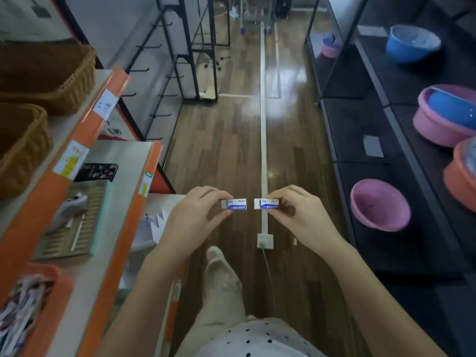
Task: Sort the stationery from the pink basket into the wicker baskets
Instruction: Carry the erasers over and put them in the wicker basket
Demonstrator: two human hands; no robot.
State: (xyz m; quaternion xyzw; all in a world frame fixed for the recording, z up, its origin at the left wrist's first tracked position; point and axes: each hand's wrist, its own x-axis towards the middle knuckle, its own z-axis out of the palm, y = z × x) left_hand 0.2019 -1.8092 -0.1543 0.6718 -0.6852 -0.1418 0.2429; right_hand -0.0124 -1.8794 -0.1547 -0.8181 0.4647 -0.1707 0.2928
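Note:
My left hand (198,210) pinches a white eraser (235,204) with a blue sleeve, held level over the aisle floor. My right hand (298,210) pinches a second, matching eraser (268,203) just to its right; the two erasers are a small gap apart. The pink basket (55,295) with several mixed stationery pieces sits on the lower shelf at bottom left. Two wicker baskets stand on the upper shelf at the left: one nearer (23,150), one farther (51,76).
An orange-edged shelf unit (108,228) runs along the left, with a tray holding a stapler-like item (69,210). Dark shelves at the right carry pink (380,204), blue (412,43) and orange (461,176) basins. A floor socket (265,240) and cable lie ahead.

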